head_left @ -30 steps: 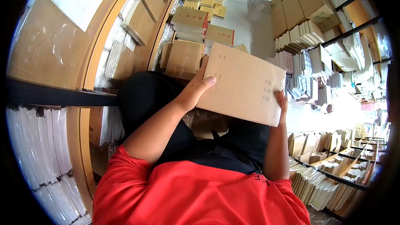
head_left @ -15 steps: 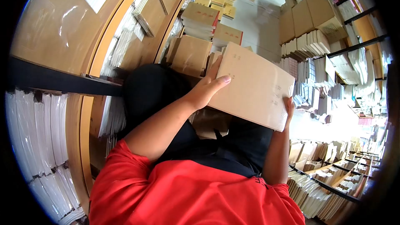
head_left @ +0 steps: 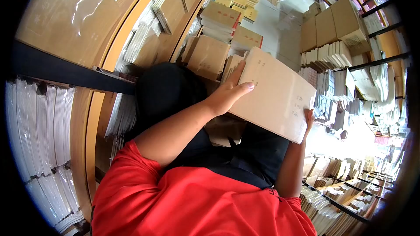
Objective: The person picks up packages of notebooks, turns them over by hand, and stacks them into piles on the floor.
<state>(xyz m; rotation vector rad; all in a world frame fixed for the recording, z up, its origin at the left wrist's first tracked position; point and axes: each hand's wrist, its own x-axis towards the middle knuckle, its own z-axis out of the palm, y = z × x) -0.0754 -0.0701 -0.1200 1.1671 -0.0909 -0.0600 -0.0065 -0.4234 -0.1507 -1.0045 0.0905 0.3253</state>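
Note:
A large tan paper-covered book or stack of booklets [head_left: 275, 94], printed with small dark characters, is held tilted above my lap. My left hand [head_left: 232, 94] grips its left end, thumb on the top face and fingers along the far side. At the opposite end my right hand [head_left: 309, 120] is closed round the edge; most of its fingers are hidden behind. Just beyond my left hand stand brown paper-covered stacks [head_left: 209, 57] on the floor. Whether the held item is one volume or several cannot be made out.
Wooden shelving [head_left: 98, 118] with a black metal bar [head_left: 70, 67] and plastic-wrapped booklets [head_left: 39, 126] rises close on my left. Cardboard boxes [head_left: 326, 28] stand across the grey floor [head_left: 280, 30]. Yellow-covered stacks [head_left: 238, 0] lie farther off. More filled shelves [head_left: 350, 192] line the right.
The whole view has shifted slightly, so the surroundings sit a little farther right. Both hands keep their hold on the tan book, which stays at about the same tilt.

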